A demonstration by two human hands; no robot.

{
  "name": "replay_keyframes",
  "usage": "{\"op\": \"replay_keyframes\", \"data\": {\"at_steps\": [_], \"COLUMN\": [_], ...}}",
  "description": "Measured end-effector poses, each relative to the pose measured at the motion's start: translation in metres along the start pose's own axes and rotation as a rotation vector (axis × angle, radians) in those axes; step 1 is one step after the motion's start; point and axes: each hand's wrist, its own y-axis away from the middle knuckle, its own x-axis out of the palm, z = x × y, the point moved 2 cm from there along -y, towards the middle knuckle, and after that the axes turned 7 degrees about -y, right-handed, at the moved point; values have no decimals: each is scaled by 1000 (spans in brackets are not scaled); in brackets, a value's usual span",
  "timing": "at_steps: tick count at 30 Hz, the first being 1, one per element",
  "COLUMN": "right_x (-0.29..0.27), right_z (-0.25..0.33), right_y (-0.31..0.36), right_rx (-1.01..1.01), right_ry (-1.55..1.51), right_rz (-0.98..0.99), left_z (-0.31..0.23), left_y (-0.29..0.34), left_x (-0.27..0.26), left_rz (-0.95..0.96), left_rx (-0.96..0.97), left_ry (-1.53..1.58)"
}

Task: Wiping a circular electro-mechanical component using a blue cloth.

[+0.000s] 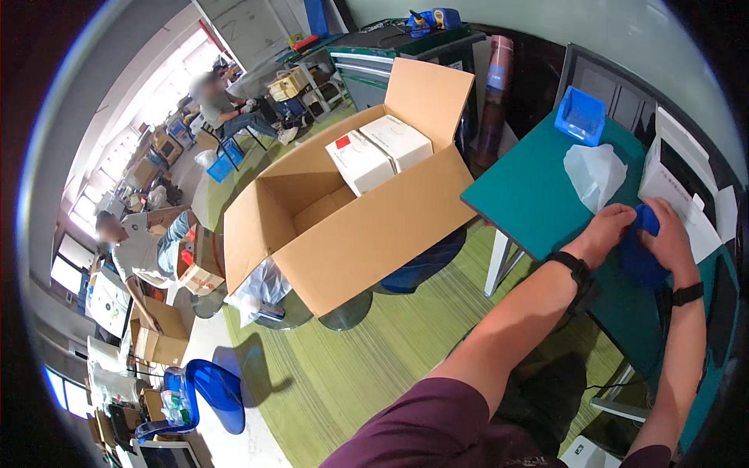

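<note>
Your left hand and right hand grasp a blue object.
A white plastic bag lies just beyond your left.

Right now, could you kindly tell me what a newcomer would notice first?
The large open cardboard box in the middle draws the eye first, with two white boxes inside. Farther right, the right hand holds a blue item over the green table, with the left hand close beside it.

Your left forearm slants rightward, your right forearm stretching from near to far, as left hand and right hand work close together, fingers curled.
</note>
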Motion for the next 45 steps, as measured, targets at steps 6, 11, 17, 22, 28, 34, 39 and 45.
{"op": "replay_keyframes", "data": {"at_steps": [6, 11, 17, 22, 28, 34, 39, 45], "right_x": [-4, 0, 3, 1, 10, 24, 4, 0], "right_z": [-2, 0, 9, 11, -29, -53, -127, -78], "right_y": [-9, -14, -18, -24, -40, -48, -49, -20], "right_rx": [-44, -3, -44, 89, 111, 99, -271, 230], "right_ry": [-20, -14, -87, -183, -255, -232, 134, -206], "right_rz": [-39, -71, -73, -97, -175, -252, -316, 61], "left_z": [-2, -3, -4, -3, -4, -5, -5, -3], "left_y": [-2, 0, 1, -1, -1, 2, -3, -1], "left_x": [6, 7, 4, 5, 9, 5, 19, 5], "left_rz": [0, 6, -7, -4, 13, -1, 47, 15], "left_rx": [-30, -29, -44, -54, -58, -53, -50, -38], "left_ry": [29, 58, 28, 14, -8, 3, 14, -16]}}
